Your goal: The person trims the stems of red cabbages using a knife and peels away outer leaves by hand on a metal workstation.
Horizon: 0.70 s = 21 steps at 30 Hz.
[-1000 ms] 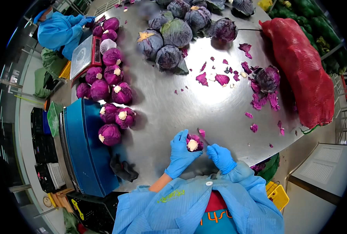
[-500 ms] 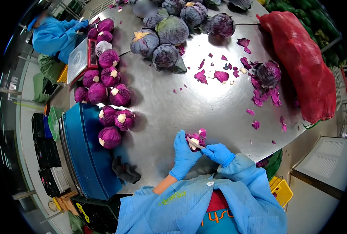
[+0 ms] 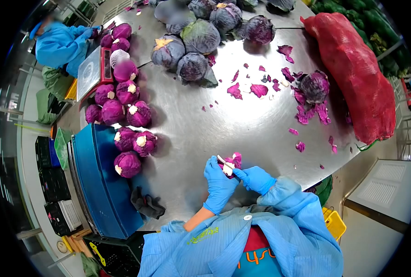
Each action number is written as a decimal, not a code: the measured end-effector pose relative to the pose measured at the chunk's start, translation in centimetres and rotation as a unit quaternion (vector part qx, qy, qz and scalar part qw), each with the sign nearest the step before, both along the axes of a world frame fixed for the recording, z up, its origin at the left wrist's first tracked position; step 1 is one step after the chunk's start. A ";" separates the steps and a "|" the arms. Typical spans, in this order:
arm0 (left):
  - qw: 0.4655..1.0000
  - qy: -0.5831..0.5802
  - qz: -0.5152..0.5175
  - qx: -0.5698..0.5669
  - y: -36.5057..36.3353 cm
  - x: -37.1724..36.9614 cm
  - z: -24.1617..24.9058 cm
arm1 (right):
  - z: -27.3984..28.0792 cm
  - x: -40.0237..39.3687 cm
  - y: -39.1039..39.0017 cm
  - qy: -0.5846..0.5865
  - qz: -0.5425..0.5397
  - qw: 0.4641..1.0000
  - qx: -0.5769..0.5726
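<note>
My left hand (image 3: pixel 220 183), in a blue glove, is wrapped round a small purple cabbage (image 3: pixel 236 159) just above the near table edge. White stem shows on the cabbage's cut face, and a loose purple leaf sticks up on its far side. My right hand (image 3: pixel 257 179), also gloved in blue, grips a knife (image 3: pixel 226 163). The blade lies across the white stem; its handle is hidden inside my fist. To the left, several trimmed purple cabbages (image 3: pixel 144 142) rest in a group with pale stems showing.
Untrimmed cabbages (image 3: pixel 200 37) are piled at the back; another cabbage (image 3: pixel 315 87) sits among leaf scraps (image 3: pixel 259 90). A red mesh sack (image 3: pixel 353 76) lies along the right. A scale (image 3: pixel 93 74), blue box (image 3: pixel 101 177) and dark cloth (image 3: pixel 148 204) are left. A co-worker (image 3: pixel 62 44) stands far left.
The knife has slid up and left across the stem, its tip now nearer my left fingers. My left hand keeps its hold on the cabbage. The whole view has shifted slightly.
</note>
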State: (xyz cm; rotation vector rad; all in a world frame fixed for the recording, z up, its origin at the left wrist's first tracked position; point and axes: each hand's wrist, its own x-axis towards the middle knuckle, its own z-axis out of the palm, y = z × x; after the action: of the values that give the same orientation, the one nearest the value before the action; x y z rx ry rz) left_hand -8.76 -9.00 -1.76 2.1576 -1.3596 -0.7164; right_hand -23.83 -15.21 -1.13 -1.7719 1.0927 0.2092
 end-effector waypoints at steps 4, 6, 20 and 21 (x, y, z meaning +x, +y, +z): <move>1.000 0.000 -0.001 -0.003 0.2 0.1 0.3 | -2.0 -0.6 1.1 0.005 0.124 0.962 -0.243; 1.000 0.004 -0.001 -0.006 0.1 0.0 0.7 | -2.4 -0.7 0.9 0.003 0.118 0.969 -0.216; 0.999 0.016 0.029 -0.032 0.7 0.6 -0.3 | 1.1 0.1 -1.0 -0.121 -0.258 0.947 0.146; 0.999 0.024 0.034 -0.034 0.6 0.6 -0.3 | 1.6 0.3 -1.3 -0.090 -0.233 0.966 0.059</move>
State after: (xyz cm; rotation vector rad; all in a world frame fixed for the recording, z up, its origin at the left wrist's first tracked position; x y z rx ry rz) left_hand -8.13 -8.44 -2.01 2.1097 -1.2632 -0.6819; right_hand -23.57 -16.52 0.48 -1.3540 1.2991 -0.1687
